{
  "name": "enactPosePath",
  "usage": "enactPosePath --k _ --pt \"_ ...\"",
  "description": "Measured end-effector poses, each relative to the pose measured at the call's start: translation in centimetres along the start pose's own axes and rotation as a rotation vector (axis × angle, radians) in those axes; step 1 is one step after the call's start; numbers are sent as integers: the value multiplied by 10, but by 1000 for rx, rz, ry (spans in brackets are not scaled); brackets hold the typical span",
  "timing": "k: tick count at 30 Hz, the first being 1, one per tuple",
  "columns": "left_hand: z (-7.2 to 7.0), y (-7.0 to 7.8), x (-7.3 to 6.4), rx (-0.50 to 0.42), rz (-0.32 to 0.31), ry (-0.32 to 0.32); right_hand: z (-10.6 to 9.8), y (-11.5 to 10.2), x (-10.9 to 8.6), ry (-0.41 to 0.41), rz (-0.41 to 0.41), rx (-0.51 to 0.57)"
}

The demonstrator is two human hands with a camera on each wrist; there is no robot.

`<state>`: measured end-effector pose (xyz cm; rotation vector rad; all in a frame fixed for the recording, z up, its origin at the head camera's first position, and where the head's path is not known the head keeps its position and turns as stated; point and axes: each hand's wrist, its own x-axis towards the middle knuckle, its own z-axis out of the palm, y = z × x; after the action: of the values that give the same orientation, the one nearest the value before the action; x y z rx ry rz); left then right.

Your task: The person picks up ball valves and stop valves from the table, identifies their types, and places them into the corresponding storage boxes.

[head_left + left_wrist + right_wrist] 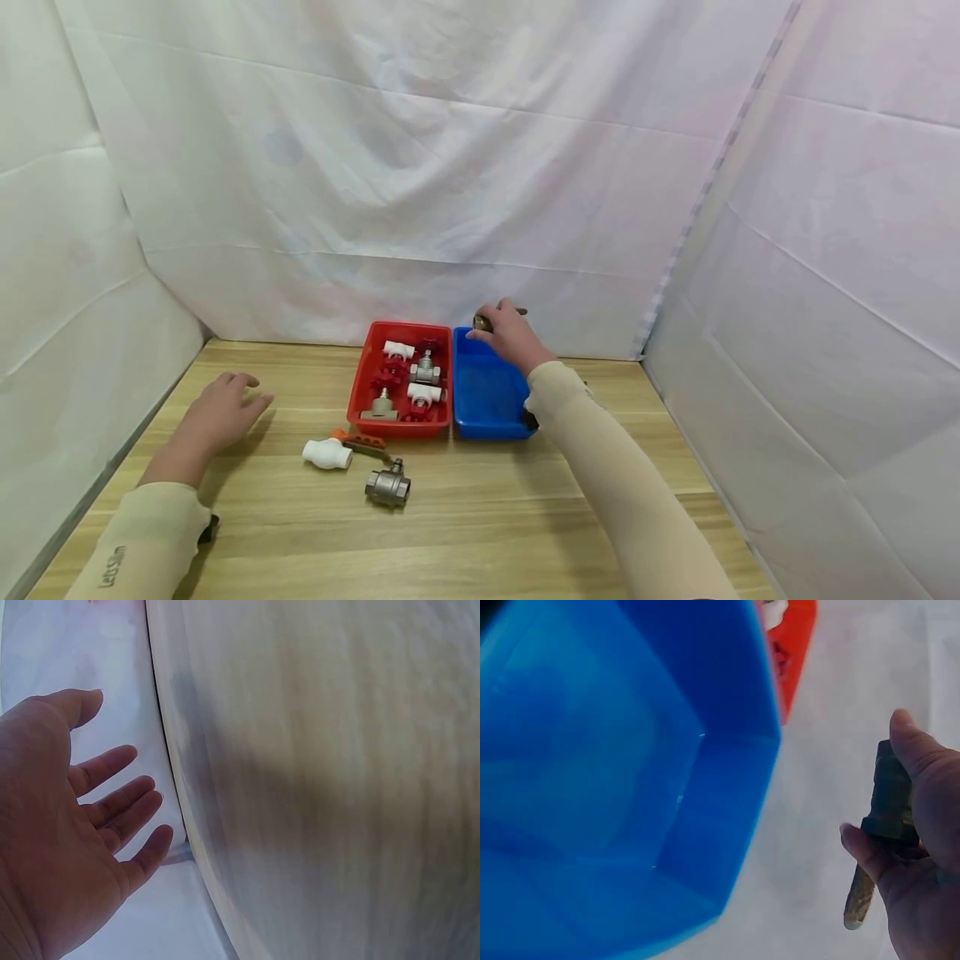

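My right hand (pixel 513 337) grips a dark brass-coloured valve (pixel 892 791) over the far end of the blue tray (pixel 492 428). In the right wrist view, thumb and fingers close round its body, and a slim lever juts out below. The left hand (pixel 223 410) hovers over the left side of the table, fingers spread and slightly bent, holding nothing; the left wrist view shows its palm. Nearest to it lies a white plastic ball valve (pixel 327 454) with an orange handle. A metal ball valve (pixel 387 487) with a lever lies to the right of that.
Left of the blue tray, side by side with it, stands a red tray (pixel 416 429) with several white, grey and metal valves (pixel 425 371), some with red handwheels. White cloth walls (pixel 420 192) enclose the wooden table (pixel 450 533) at the back and both sides.
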<state>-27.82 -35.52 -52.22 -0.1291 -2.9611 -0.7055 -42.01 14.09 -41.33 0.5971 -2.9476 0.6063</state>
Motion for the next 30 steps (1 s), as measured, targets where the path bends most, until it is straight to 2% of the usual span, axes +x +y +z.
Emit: enactPosePath --k 11,17,26,30 --pt "-2 -1 -7 4 -4 12 22 13 13 -93 3 -8" --pt "-2 -1 -11 -6 -16 6 32 17 19 -127 -49 -87" --pt "-5 0 -19 -8 -31 4 41 21 32 -225 -33 -180" --pt "-4 1 -20 -19 -31 -3 45 24 35 -243 -27 -180"
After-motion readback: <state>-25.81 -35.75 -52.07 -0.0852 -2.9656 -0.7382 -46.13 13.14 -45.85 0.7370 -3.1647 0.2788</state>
